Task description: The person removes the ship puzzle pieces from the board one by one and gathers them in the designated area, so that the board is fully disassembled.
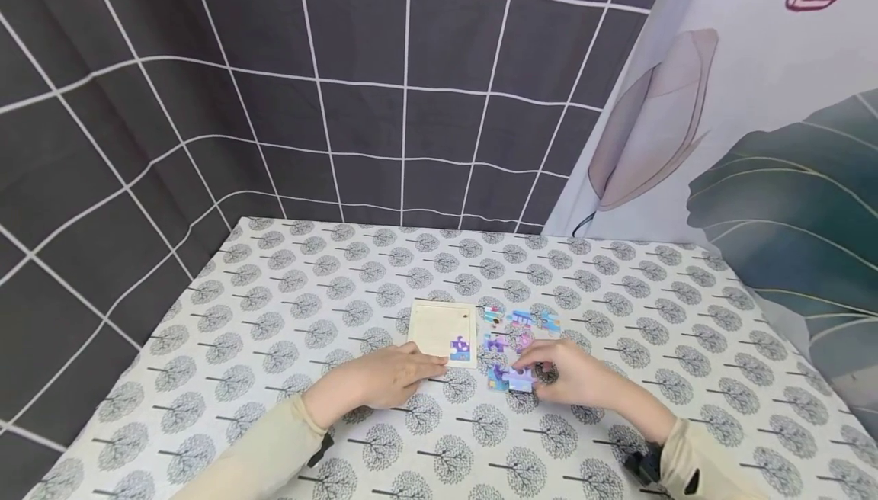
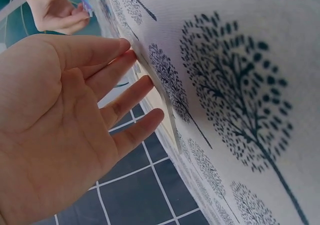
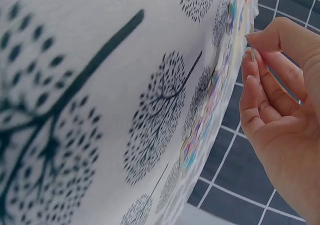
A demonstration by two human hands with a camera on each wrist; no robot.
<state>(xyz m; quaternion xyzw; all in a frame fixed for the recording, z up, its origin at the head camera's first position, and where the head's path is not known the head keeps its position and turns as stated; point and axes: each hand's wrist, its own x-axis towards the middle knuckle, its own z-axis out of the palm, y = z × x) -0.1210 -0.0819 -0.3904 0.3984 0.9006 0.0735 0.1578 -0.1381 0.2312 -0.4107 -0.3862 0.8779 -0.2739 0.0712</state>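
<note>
A shallow pale wooden puzzle tray (image 1: 435,325) lies on the table, with a purple-and-blue jigsaw piece (image 1: 460,346) in its lower right corner. My left hand (image 1: 391,374) rests at the tray's near left edge; in the left wrist view its fingers (image 2: 132,137) are fairly straight and touch the rim. To the right of the tray, my right hand (image 1: 576,378) pinches a light purple jigsaw piece (image 1: 520,381) between thumb and fingertips. The right wrist view shows this jigsaw piece (image 3: 252,55) edge-on, raised off the cloth. Another blue-and-purple jigsaw piece (image 1: 497,379) lies just left of it.
Several loose jigsaw pieces lie right of the tray, among them a blue one (image 1: 550,321), a striped one (image 1: 521,318) and a purple one (image 1: 493,343). A tree-print cloth (image 1: 309,347) covers the table. Dark gridded curtain (image 1: 357,119) hangs behind and to the left.
</note>
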